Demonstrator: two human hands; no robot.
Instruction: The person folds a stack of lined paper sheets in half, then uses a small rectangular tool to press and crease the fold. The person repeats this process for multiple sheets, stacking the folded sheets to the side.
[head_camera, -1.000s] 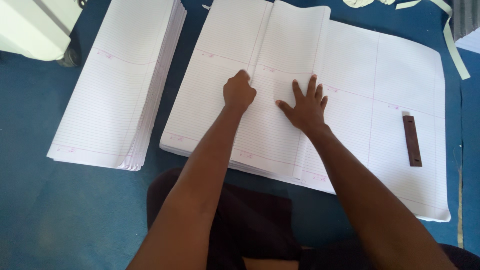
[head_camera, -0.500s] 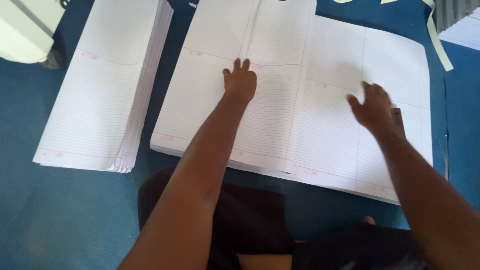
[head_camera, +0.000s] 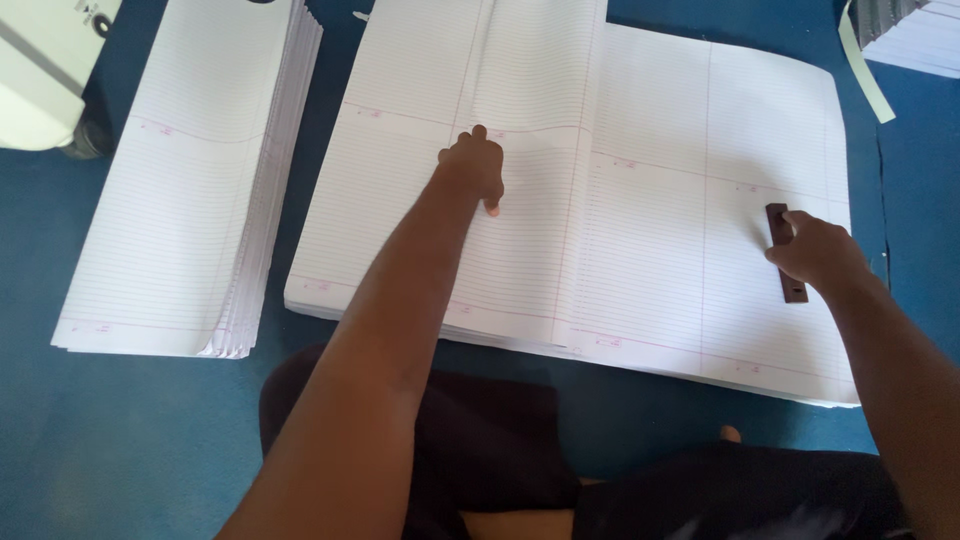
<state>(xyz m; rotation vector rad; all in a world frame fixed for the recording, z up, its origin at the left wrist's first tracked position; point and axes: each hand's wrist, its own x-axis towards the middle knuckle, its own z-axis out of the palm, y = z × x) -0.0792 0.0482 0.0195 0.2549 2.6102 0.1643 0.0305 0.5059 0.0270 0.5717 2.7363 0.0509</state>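
A wide stack of large ruled white sheets (head_camera: 650, 200) lies on the blue floor in front of me. Its top sheet is folded over to the left half (head_camera: 420, 180). My left hand (head_camera: 472, 166) presses down on that folded sheet near its middle, fingers curled. My right hand (head_camera: 815, 252) rests at the right side of the stack, closed around a narrow dark brown wooden bar (head_camera: 783, 252) that lies flat on the paper.
A second stack of folded ruled sheets (head_camera: 180, 190) lies to the left. A white box-like object (head_camera: 40, 70) stands at the far left. More paper (head_camera: 915, 30) and a pale strip (head_camera: 865, 70) lie at the top right. My dark-clothed legs are below.
My right hand left the folded sheet, moved right across the stack and took hold of the brown bar. My left hand stayed pressing on the folded sheet.
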